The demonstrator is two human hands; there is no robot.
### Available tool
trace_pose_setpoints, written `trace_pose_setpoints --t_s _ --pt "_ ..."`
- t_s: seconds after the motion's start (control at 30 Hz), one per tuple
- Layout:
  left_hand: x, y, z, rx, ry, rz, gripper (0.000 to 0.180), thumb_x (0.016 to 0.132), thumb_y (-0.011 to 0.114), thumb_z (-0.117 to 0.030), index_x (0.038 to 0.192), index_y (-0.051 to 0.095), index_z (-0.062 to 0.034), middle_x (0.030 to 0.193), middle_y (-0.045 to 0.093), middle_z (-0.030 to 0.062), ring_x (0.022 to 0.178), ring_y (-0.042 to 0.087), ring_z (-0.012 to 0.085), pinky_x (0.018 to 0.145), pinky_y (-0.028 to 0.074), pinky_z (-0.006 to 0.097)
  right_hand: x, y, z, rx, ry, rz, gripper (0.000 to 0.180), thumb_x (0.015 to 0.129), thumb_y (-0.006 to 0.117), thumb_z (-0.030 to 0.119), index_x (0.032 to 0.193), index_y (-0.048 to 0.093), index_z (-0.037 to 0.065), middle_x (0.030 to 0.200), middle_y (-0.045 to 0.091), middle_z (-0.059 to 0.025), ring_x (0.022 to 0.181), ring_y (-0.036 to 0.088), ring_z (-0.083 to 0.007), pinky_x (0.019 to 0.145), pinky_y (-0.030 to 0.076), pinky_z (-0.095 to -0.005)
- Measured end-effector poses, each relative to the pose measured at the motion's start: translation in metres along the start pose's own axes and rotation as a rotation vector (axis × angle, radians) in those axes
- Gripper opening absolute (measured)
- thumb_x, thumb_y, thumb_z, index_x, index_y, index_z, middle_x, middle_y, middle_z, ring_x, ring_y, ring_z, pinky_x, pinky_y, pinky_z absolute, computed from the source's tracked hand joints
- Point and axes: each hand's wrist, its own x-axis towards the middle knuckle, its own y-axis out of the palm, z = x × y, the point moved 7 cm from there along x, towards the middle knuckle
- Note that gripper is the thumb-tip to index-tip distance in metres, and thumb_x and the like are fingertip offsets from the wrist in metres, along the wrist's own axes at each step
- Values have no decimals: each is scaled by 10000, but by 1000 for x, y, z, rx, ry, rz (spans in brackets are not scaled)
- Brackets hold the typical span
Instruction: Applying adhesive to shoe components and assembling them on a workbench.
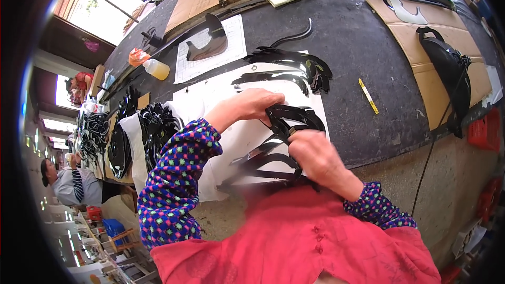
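Note:
My left hand (259, 104) pinches a black glossy curved piece (294, 113) with cut-out loops, held over white paper (239, 137). Close against that piece is my right hand (318, 159), its fingers closed and slightly smeared by motion. A small light-brown tip shows at its fingers, but the thing itself is too hidden to name. Several like black strips (268, 160) lie on the paper between my hands and body. Beyond my hands, more glossy black curved pieces (279, 76) are spread in overlapping rows.
A yellow knife-like tool (368, 96) lies on the dark table (350, 31). At the left are a bottle of yellowish liquid (157, 69), an orange cloth (138, 57) and heaped black pieces (158, 121). Cardboard (405, 47) bears a black piece at right. Another person (79, 184) is at far left.

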Motion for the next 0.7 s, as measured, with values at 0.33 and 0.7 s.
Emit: trace_pose_setpoints --t_s 0.33,0.7 --pt "-15 -22 -35 398 -39 -38 268 815 770 -200 956 576 -80 786 683 142 815 693 382 685 542 489 -22 96 19 -277 -58 356 542 980 593 381 1320 509 -32 1483 471 -251 1425 428 -349 1185 295 -502" --pt "-44 -135 -106 491 -62 -165 212 845 752 -154 1006 624 -101 820 700 142 815 693 375 710 541 468 -28 105 20 -355 -97 285 581 998 572 395 1353 473 -55 1465 493 -254 1403 459 -357 1187 303 -494"
